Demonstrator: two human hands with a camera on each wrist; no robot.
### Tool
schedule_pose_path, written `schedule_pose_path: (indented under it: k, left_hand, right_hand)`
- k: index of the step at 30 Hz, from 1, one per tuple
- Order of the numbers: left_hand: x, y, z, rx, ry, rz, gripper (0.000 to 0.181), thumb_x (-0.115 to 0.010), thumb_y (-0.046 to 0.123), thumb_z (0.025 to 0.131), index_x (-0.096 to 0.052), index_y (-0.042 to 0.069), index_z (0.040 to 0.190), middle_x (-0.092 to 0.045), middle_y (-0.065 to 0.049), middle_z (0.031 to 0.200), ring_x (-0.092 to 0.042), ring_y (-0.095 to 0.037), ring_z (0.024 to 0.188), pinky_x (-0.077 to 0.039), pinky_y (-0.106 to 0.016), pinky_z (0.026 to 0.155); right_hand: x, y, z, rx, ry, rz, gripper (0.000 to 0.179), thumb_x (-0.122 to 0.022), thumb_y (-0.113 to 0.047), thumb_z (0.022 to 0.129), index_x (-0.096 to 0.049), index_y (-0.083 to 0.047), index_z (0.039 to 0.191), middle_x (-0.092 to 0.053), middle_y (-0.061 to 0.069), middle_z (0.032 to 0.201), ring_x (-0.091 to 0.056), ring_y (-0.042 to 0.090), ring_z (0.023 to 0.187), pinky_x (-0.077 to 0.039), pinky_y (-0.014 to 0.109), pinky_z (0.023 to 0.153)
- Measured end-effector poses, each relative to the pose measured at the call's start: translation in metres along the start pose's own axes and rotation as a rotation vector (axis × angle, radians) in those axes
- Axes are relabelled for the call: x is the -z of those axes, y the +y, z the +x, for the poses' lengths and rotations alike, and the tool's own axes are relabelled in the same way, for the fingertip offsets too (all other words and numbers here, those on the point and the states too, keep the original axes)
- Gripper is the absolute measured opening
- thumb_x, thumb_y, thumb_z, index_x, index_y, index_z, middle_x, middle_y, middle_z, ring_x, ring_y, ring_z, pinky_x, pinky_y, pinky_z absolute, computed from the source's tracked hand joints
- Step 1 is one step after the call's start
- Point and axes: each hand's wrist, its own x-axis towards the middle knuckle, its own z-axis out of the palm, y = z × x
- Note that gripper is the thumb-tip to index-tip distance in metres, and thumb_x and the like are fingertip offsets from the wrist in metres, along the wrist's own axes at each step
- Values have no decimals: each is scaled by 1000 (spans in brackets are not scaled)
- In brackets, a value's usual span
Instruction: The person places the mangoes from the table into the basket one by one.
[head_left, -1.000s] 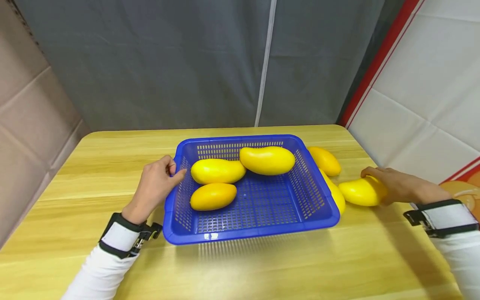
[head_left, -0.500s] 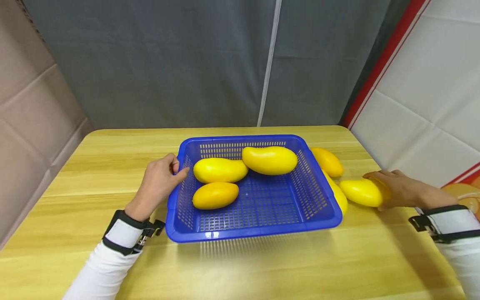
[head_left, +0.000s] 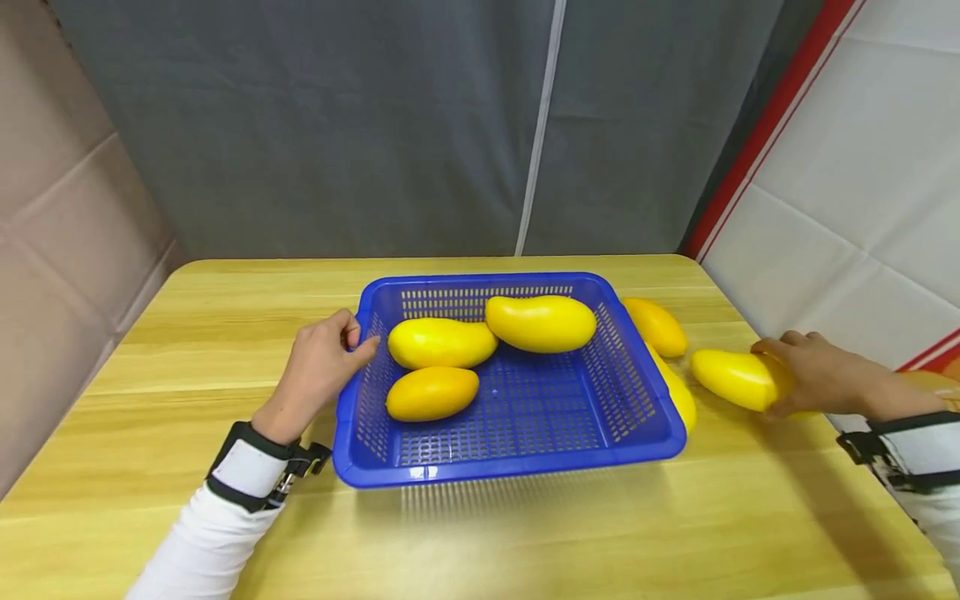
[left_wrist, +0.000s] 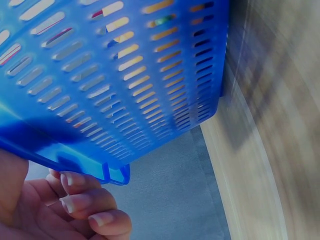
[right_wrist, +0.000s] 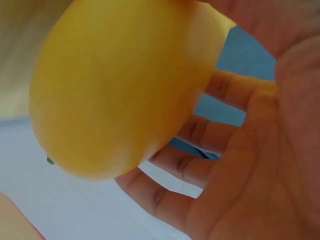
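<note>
My left hand (head_left: 318, 367) grips the left rim of a blue plastic basket (head_left: 510, 473), thumb over the edge. In the left wrist view its curled fingers (left_wrist: 77, 200) sit just under the rim. To the right of the basket, my right hand (head_left: 821, 375) holds a yellow mango (head_left: 731, 378), thumb and fingers around its sides. Whether that mango touches the table, I cannot tell. Inside the basket lie two yellow mangoes, one at left (head_left: 442, 342) and one at the back (head_left: 540, 323), plus a more orange mango (head_left: 432, 393) in front.
Against the basket's right outer side lie an orange-yellow mango (head_left: 657, 327) and a yellow mango (head_left: 677, 396), partly hidden by the rim. The wooden table (head_left: 525, 550) ends at a grey curtain (head_left: 337, 133) behind. A white covered wall (head_left: 855, 183) stands close on the right.
My right hand has shifted to the right with the yellow mango, which has tilted a little and moved away from the basket. My left hand and the basket stay as they were.
</note>
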Motion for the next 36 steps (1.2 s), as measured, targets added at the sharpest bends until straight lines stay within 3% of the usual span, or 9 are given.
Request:
schedule_pose_path:
  k: [4,10,15,27,36]
  left_hand:
    - [0,0,0,0,-2,-9,29,-67,20,88,-44,7,77,-39,-4,63,-41,-17,50,-26,-23,41]
    - [0,-1,1,-4,2,0,29,-68,19,88,-43,7,76,-39,-3,63,-41,-17,51,-26,-23,42]
    - [-1,-2,2,-1,5,-1,29,-68,19,88,-43,8,77,-39,-3,63,-41,-17,52,-26,-23,43]
    - [1,0,1,18,-16,-27,28,-66,20,89,-44,7,79,-41,-5,65,-43,-17,51,-28,-22,42]
    - [0,-1,0,27,-19,-27,28,-66,20,89,-43,7,79,-40,-5,65,-43,-17,50,-28,-22,41]
  right_hand:
    - [19,-4,-3,17,65,-30,83,-90,-38,55,-53,3,117,-54,20,98,-50,38,85,-44,50,66]
    - [41,-27,6,73,141,-74,82,-90,-40,56,-55,0,118,-54,12,96,-47,29,83,-40,39,63]
    - [57,-46,14,125,176,-95,83,-90,-40,56,-54,0,120,-53,13,98,-47,30,86,-41,42,65]
    - [90,-102,32,194,167,-137,80,-88,-37,63,-51,2,122,-52,15,103,-47,33,91,-47,47,71]
    - [95,-146,51,355,184,-161,76,-86,-39,65,-52,2,119,-51,13,100,-46,29,91,-46,43,75]
